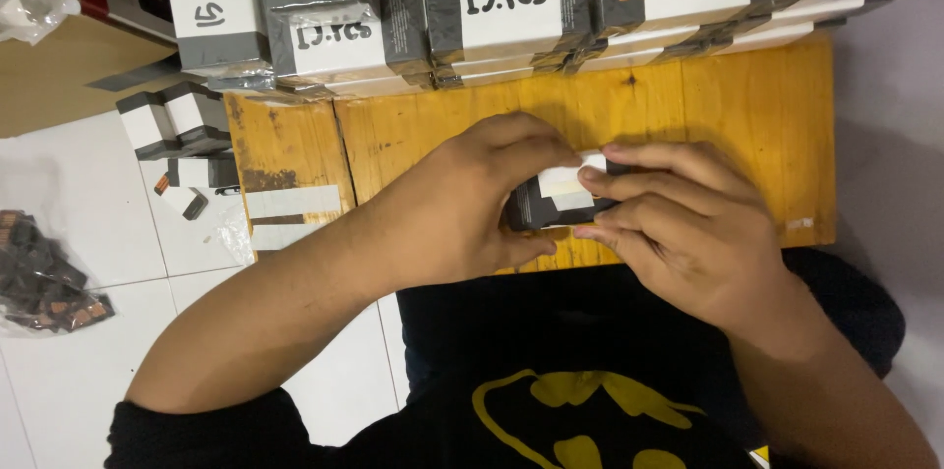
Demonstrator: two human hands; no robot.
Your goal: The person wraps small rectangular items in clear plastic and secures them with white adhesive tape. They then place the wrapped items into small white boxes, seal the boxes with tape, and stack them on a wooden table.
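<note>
Fingers of both hands close around a small dark box [551,202] with a white label, held just above the near edge of the yellow wooden board [747,105]; the left hand [462,204] wraps its left end, and the right hand [678,223] pinches its right end with fingertips on the label. Stacked grey-and-white boxes [501,7] line the board's far edge, well apart from the hands.

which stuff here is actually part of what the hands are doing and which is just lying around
In hand:
- small dark box, held by both hands
- pale tape strip on top of it
- left hand
- right hand
- wooden board under them

Lying about:
- stacked taped bundles at the board's far edge
- small boxes on the floor
- bag of dark pieces
- tape strips on the board's corner
</note>
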